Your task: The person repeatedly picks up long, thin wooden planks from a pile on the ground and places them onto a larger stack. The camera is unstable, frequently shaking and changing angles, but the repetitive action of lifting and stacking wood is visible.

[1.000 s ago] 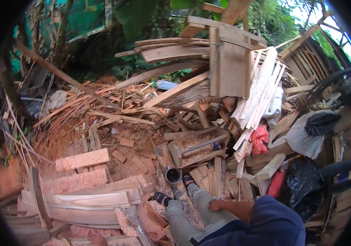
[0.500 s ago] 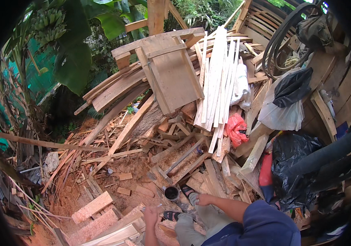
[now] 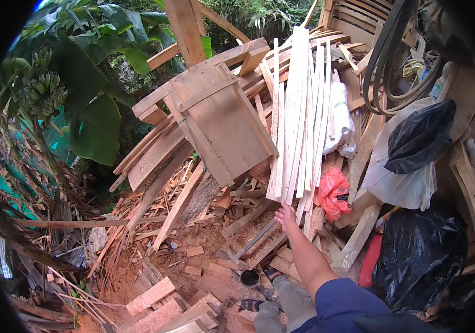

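Note:
My right arm reaches forward, and my right hand (image 3: 286, 217) is at the near ends of a stack of long, pale wooden strips (image 3: 296, 122). Its fingers are stretched toward the strips with nothing held in them; whether they touch the wood I cannot tell. The strips lie lengthwise, sloping away from me, beside a flat wooden panel with battens (image 3: 221, 122). My left hand is out of the picture.
A dark round container (image 3: 249, 278) stands by my sandalled feet. Cut blocks (image 3: 151, 295) and sawdust lie at lower left. A red plastic bag (image 3: 333, 194), a white sack (image 3: 338, 119) and a black bag (image 3: 418, 258) lie at the right. A hose coil (image 3: 382, 61) hangs above.
My right hand has gone from near my knee out to the strips' near ends. My left hand, earlier closed by the cut wood, has left the picture. The view has shifted.

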Motion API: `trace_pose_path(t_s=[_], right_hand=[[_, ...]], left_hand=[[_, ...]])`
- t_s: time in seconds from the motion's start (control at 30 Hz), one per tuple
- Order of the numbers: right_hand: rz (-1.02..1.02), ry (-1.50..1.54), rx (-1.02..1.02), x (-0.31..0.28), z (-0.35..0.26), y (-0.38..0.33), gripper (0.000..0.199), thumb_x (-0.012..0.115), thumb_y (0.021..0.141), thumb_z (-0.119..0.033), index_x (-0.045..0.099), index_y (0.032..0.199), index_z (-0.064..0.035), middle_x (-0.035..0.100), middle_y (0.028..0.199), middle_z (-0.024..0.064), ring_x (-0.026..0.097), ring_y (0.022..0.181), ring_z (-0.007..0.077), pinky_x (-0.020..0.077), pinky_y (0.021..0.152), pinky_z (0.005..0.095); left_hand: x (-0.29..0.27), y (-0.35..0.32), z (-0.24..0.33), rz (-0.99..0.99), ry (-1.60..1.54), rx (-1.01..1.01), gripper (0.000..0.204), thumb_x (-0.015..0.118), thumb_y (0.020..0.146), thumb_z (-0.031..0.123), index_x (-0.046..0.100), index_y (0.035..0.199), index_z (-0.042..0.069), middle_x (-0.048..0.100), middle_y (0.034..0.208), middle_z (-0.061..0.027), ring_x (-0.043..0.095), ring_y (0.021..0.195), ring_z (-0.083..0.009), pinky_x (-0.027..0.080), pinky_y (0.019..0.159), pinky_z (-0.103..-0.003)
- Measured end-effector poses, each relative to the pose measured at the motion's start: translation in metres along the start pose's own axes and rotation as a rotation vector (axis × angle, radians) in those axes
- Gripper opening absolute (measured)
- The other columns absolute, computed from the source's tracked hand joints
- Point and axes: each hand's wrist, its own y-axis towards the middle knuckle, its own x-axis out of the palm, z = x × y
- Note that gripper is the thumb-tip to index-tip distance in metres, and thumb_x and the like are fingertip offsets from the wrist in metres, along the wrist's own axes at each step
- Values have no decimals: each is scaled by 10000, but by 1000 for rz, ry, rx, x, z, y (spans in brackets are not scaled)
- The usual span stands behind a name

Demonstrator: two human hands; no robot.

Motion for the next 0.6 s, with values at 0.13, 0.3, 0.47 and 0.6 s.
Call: trace_pose_path(t_s=[0.13, 0.3, 0.47, 0.6], right_hand=[[-25, 250, 66, -8, 5, 42, 716, 725, 831, -392, 398, 1373, -58, 450, 1311, 206, 477, 1151, 353, 401, 1017, 516], [-106, 379, 57, -11, -18, 58, 501, 743, 825, -277, 534, 1235, -76, 536, 1171, 137, 484, 1073, 320, 406, 1013, 508], [-124, 145, 67, -9, -20, 35, 441, 731, 848, -307, 569, 1194, -87, 595, 1092, 88, 563, 938, 267, 508, 862, 453], [-19, 70, -53, -31, -57, 12, 468, 747, 835, -330, 547, 1160, -60, 622, 1040, 71, 616, 785, 209, 552, 730, 394]], left_hand=[[-41, 5, 21, 119, -145, -88, 442, 643, 877, 285, 592, 1204, -10, 677, 1042, -182, 651, 953, -260, 508, 832, -358], [-63, 34, 47, 218, -363, 75, 434, 645, 876, 277, 597, 1200, -8, 679, 1030, -169, 649, 930, -240, 509, 815, -346], [-56, 26, 218, 158, -462, 193, 389, 646, 898, 214, 590, 1192, -34, 675, 1045, -124, 639, 939, -170, 505, 841, -284], [-30, 16, 311, -56, -631, 430, 393, 641, 930, 233, 586, 1232, -12, 668, 1067, -97, 629, 935, -160, 502, 846, -287]])
